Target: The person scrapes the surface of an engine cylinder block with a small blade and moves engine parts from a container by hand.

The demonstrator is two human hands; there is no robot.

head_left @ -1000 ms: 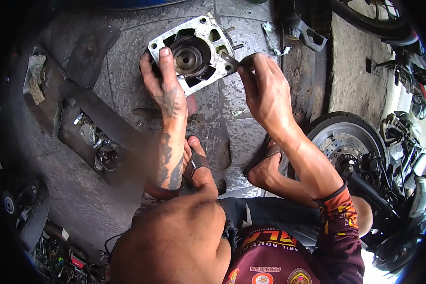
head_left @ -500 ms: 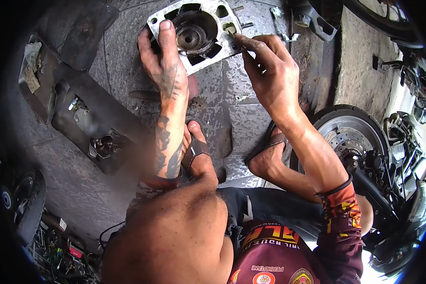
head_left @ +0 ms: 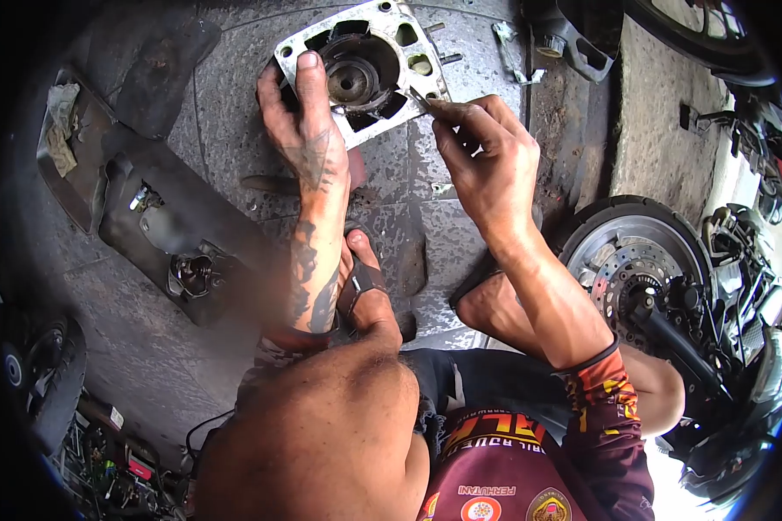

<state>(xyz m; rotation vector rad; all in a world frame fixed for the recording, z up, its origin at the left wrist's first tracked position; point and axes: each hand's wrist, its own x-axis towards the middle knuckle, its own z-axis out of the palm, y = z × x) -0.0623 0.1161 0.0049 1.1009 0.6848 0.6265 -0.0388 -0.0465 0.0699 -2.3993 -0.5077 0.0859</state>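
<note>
A metal engine cylinder block [head_left: 361,130] with a round bore and dark openings is held up above the tiled floor. My left hand [head_left: 308,130] grips its left edge, thumb on the flat face and fingers around the side. My right hand [head_left: 487,143] pinches a small thin blade-like tool [head_left: 418,97], whose tip touches the face near the lower right corner. Two studs [head_left: 450,59] stick out of the block's right side.
A dark tray [head_left: 104,204] with metal parts and a cloth [head_left: 62,126] lies at the left. A motorcycle wheel [head_left: 639,252] stands at the right, and a dark plastic bottle [head_left: 573,43] at the upper right. Tools lie at the lower left.
The block went up in the view, then slightly down again. My right hand has shifted the blade tip from the opening near the right edge down to the face by the lower corner.
</note>
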